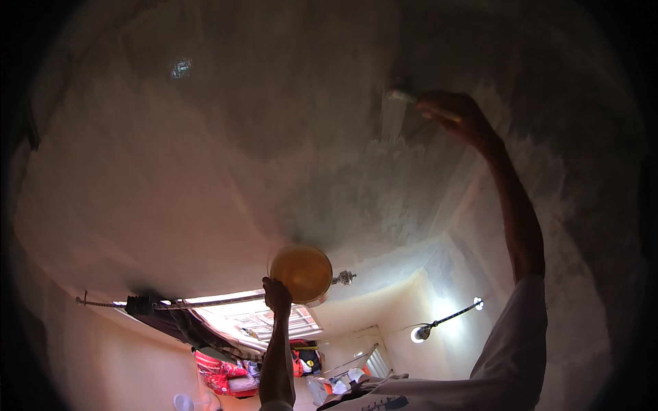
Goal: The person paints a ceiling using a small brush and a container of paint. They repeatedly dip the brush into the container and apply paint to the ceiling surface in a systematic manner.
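Raised high at the upper right, my right hand [462, 118] is closed round the handle of a paintbrush [406, 95]. The brush's bristle end is at the dim, streaky ceiling [308, 137], where a paler wet-looking streak [392, 123] runs beside it. Lower and near the middle, my left hand [276, 293] grips the rim side of a round bucket [301, 274], seen from below with a tan, translucent-looking bottom. What the bucket holds is hidden from this angle.
A curtain rod [212, 301] with a dark bunched curtain [185, 325] crosses a bright window [274, 318] behind the bucket. A lit bulb [419, 334] sticks out from the right wall. Red bedding [223, 373] and other household items lie below.
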A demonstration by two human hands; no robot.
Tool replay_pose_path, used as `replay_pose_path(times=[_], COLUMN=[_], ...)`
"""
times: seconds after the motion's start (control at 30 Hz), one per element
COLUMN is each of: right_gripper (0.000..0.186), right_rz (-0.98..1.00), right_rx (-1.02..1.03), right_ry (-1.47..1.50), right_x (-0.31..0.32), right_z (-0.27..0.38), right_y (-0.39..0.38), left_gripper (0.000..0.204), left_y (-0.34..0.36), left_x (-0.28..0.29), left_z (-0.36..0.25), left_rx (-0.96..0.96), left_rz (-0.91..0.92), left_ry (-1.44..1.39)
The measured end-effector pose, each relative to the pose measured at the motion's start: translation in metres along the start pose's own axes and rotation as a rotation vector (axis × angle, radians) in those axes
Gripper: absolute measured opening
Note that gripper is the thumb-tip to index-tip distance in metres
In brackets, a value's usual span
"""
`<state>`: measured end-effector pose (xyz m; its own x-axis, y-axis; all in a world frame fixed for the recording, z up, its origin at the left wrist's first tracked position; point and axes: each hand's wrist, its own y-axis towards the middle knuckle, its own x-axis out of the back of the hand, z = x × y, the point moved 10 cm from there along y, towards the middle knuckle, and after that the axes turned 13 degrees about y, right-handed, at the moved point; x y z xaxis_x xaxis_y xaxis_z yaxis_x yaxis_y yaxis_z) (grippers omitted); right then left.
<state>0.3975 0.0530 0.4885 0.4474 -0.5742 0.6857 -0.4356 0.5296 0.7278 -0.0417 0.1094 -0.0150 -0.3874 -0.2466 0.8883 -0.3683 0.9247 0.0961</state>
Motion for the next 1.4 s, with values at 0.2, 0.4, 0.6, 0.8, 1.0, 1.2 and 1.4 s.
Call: replay_pose_path(times=[0.2, 0.4, 0.6, 0.8, 1.0, 1.2, 1.4], right_gripper=[0.020, 0.022, 0.013, 0.013, 0.023, 0.027, 0.028], right_rz=[0.055, 0.014, -0.048, -0.227, -0.194, 0.083, 0.075], right_rx=[-0.008, -0.036, -0.098, 0.144, 0.291, 0.092, -0.184], right_ry=[0.170, 0.201, 0.303, 0.195, -0.056, 0.127, 0.041], right_x=[0.058, 0.096, 0.141, 0.159, 0.098, 0.062, 0.131], right_z=[-0.008, -0.017, 0.011, 0.013, 0.005, -0.013, -0.036], right_y=[0.064, 0.105, 0.148, 0.152, 0.097, 0.063, 0.108], left_gripper=[0.027, 0.026, 0.025, 0.025, 0.025, 0.025, 0.025], left_y=[-0.003, -0.002, -0.001, -0.002, -0.001, -0.002, -0.002], left_x=[0.008, 0.003, -0.001, 0.004, 0.004, -0.001, -0.001], left_z=[-0.007, -0.002, -0.009, -0.009, 0.002, 0.004, -0.021], left_rx=[0.022, 0.024, 0.025, 0.006, 0.017, 0.005, -0.005], left_rz=[0.010, -0.008, 0.009, -0.022, -0.039, -0.030, 0.010], left_ry=[0.019, 0.033, 0.029, 0.027, 0.047, 0.030, 0.034])
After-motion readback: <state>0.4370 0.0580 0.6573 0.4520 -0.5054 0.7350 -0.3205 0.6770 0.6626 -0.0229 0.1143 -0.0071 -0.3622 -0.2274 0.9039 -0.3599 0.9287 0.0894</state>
